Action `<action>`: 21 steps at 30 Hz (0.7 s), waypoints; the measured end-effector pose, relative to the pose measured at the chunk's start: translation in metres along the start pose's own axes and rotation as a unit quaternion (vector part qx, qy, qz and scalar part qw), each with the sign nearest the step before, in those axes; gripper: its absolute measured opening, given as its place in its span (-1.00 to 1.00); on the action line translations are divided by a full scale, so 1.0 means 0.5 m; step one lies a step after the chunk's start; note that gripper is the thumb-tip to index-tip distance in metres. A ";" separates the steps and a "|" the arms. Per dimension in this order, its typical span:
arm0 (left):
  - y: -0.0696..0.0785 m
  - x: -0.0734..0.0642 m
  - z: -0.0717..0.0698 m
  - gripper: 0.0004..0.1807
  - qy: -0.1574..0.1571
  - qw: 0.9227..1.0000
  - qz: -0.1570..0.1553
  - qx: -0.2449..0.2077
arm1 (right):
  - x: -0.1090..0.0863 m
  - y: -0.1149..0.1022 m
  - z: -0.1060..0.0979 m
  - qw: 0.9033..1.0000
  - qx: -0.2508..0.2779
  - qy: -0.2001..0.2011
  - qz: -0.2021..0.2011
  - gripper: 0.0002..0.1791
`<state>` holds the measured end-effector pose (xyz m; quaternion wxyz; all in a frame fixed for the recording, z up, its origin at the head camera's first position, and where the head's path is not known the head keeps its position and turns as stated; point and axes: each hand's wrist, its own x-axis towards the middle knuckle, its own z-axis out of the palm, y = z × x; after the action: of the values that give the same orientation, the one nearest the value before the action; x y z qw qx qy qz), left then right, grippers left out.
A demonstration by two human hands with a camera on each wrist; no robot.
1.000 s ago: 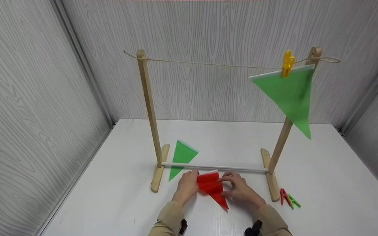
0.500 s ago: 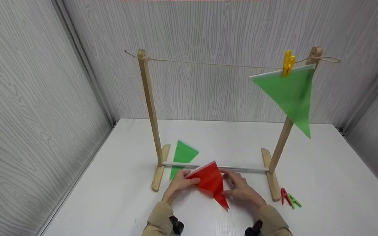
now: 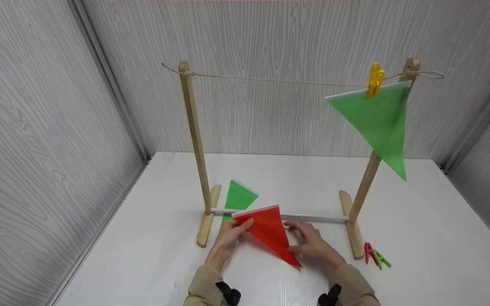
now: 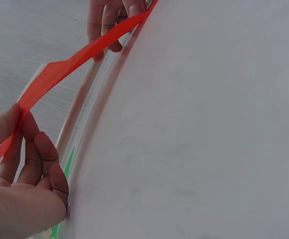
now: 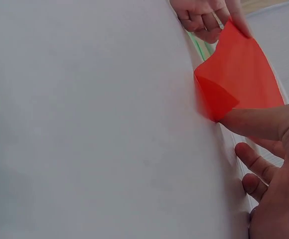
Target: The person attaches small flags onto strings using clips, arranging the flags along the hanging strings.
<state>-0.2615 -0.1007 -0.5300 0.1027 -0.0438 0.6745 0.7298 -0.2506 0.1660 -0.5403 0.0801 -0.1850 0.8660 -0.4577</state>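
Note:
A red triangular pennant (image 3: 266,229) with a white top edge is held up in front of the stand. My left hand (image 3: 228,238) pinches its upper left corner between thumb and fingers. My right hand (image 3: 311,244) holds the right side near the lower point, its thumb (image 5: 256,122) against the cloth and the other fingers partly hidden behind. In the left wrist view the pennant (image 4: 70,64) stretches between both hands. A green pennant (image 3: 240,195) lies under the stand's white rod, partly covered by the red one.
A wooden stand (image 3: 196,148) carries a twine line (image 3: 270,80). A yellow clothespin (image 3: 374,80) clips another green pennant (image 3: 381,123) at the right. A red clothespin (image 3: 370,253) and a green clothespin (image 3: 382,259) lie by the right foot.
My left hand has moved left and slightly up with the pennant's corner, spreading the creased red cloth flatter. My right hand has stayed nearly in place.

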 end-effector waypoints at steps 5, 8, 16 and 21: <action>0.000 0.001 -0.001 -0.59 0.014 1.000 -0.003 -0.008 | 0.003 0.002 -0.001 1.000 -0.020 -0.006 -0.013 -0.38; -0.002 0.001 -0.001 -0.58 0.018 1.000 0.002 -0.011 | 0.002 0.005 -0.004 1.000 -0.011 -0.017 -0.015 -0.40; -0.006 -0.008 0.007 -0.50 0.011 1.000 0.014 0.011 | -0.024 -0.007 -0.032 0.998 0.050 -0.048 0.012 -0.39; -0.008 -0.009 0.006 -0.52 -0.002 1.000 0.027 0.003 | -0.046 -0.010 -0.049 0.997 0.070 -0.023 -0.010 -0.45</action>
<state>-0.2562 -0.0978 -0.5328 0.0850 -0.0238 0.6772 0.7305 -0.2358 0.1911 -0.5228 0.1077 -0.1983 0.8280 -0.5133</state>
